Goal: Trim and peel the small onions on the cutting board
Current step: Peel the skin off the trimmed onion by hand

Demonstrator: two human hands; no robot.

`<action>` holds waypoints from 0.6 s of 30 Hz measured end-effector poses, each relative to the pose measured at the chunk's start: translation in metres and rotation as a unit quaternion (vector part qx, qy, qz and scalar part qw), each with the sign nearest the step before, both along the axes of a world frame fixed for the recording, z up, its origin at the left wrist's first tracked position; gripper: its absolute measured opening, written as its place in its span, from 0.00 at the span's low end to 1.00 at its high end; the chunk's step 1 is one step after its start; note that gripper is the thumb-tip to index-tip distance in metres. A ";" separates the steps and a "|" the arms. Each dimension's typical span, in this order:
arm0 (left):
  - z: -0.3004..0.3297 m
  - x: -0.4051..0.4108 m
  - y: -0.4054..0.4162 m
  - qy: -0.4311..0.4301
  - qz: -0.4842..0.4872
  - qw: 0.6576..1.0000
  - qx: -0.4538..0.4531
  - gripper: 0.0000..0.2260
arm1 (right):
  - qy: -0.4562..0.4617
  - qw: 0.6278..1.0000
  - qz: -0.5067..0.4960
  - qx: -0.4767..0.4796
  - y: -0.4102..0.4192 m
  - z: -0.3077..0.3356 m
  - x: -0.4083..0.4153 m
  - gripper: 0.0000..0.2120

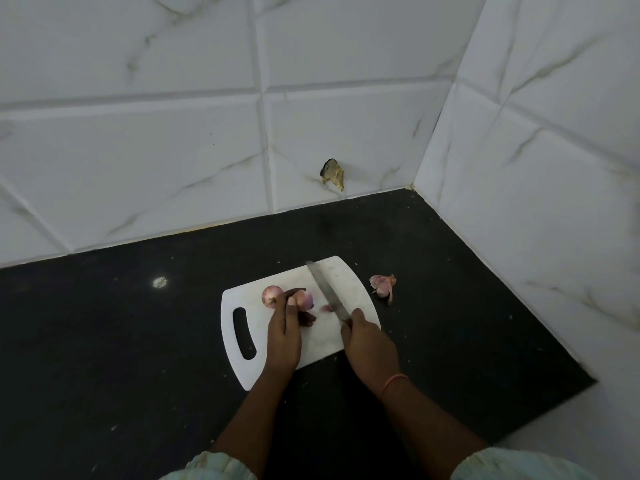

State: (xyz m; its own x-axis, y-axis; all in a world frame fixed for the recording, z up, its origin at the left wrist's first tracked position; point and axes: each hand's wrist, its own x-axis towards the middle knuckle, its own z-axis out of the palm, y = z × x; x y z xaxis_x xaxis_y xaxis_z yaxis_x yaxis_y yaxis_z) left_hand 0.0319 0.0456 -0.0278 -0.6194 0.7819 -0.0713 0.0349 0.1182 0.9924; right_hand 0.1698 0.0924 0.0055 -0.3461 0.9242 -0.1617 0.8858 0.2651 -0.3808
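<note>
A white cutting board (349,278) with a handle slot lies on the black counter. Two small pink onions sit on it. My left hand (285,336) holds the right onion (305,298) between fingertips and thumb. The other onion (270,295) lies just left of it, touching my fingers. My right hand (369,344) grips the handle of a knife (327,292), whose blade points up and left across the board, just right of the held onion. A small pink trimmed piece (326,308) lies beside the blade.
A heap of pink onion skin (382,286) lies on the black counter (138,341) right of the board. White tiled walls meet in a corner behind and to the right. A chipped brown spot (333,174) marks the back wall.
</note>
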 end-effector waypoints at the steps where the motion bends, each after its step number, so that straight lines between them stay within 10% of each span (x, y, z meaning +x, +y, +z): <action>1: -0.001 0.000 0.000 -0.011 0.001 1.000 0.003 0.17 | 0.026 0.999 -0.016 0.021 -0.002 0.000 0.006 0.12; 18: 0.042 -0.012 0.006 -0.257 -0.023 0.965 -0.043 0.23 | 0.163 0.980 -0.079 0.081 -0.006 -0.001 -0.006 0.20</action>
